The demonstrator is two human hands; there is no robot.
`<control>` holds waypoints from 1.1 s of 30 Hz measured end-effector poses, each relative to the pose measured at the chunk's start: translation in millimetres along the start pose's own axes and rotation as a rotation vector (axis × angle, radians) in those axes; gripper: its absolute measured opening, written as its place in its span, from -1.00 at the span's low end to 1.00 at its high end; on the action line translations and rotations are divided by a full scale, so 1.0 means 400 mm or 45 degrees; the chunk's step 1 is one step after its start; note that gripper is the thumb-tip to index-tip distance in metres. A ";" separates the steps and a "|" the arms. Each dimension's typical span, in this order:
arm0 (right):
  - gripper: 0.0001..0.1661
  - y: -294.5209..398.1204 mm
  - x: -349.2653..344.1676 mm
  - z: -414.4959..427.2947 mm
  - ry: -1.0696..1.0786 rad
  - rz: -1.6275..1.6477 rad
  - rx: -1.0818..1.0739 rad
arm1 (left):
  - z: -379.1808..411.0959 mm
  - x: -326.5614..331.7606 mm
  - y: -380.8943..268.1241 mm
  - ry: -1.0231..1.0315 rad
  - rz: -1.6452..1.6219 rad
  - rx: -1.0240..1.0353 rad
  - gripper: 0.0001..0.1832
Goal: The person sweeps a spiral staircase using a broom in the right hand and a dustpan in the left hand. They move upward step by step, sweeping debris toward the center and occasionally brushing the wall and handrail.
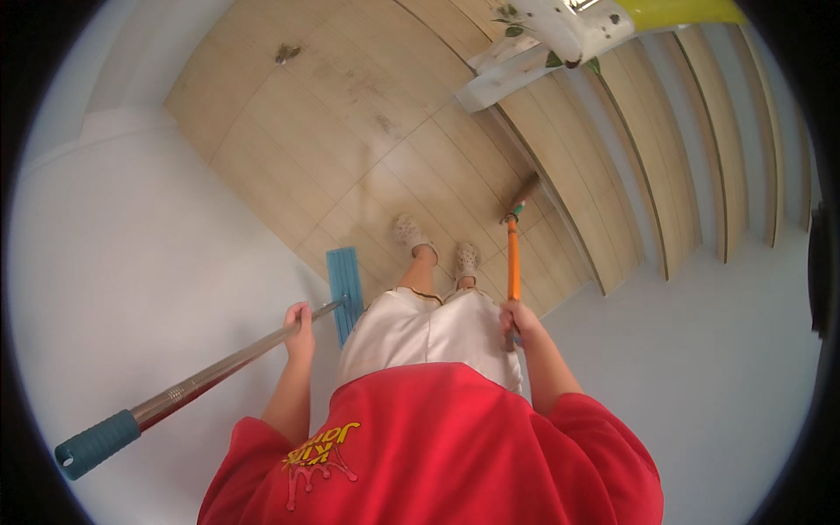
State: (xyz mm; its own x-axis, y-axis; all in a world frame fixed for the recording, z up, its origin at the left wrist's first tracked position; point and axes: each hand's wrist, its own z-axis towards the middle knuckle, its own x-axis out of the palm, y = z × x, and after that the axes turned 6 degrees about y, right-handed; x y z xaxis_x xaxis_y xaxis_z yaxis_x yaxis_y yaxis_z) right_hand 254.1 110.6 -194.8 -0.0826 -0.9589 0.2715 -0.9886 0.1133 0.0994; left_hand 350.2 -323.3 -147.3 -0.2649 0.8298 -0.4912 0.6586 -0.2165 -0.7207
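Observation:
My left hand (300, 325) is closed around the metal pole (216, 377) of a flat mop. The pole's dark teal grip (98, 444) points to the lower left, and its blue rectangular mop head (346, 289) is beside my shorts, by the wall. In my right hand (518, 321) is the orange handle (513, 256) of a broom or brush. Its dark, blurred bristles (524, 190) are near the edge of the first stair, ahead of my right foot. Both feet, in light clogs (412, 233), stand on the tiled floor (315, 144).
Stairs (571, 151) run along the right. A white post base (485, 92) stands at their edge, below a white and yellow railing part (584, 26) with green leaves by it. Walls (144, 262) flank me. A small clump of debris (287, 54) and dark smudges lie on the floor.

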 end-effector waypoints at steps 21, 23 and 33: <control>-0.75 0.215 0.356 0.055 0.022 0.324 0.219 | -0.018 0.085 -0.105 -0.226 -0.078 -0.211 -0.78; -0.71 0.290 0.473 0.118 0.151 0.274 0.165 | -0.027 0.084 -0.086 -0.155 0.025 -0.230 -0.78; -0.75 0.400 0.604 0.096 0.314 0.058 0.034 | -0.051 0.086 -0.106 -0.175 -0.074 -0.268 -0.81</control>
State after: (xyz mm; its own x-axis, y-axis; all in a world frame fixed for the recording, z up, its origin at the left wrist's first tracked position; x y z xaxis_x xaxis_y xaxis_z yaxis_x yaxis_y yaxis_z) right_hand 71.1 -113.0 -150.2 -0.0975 -0.8600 0.5009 -0.9878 0.1452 0.0570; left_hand 327.5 -275.0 -123.5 -0.3902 0.7567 -0.5245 0.7678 -0.0470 -0.6390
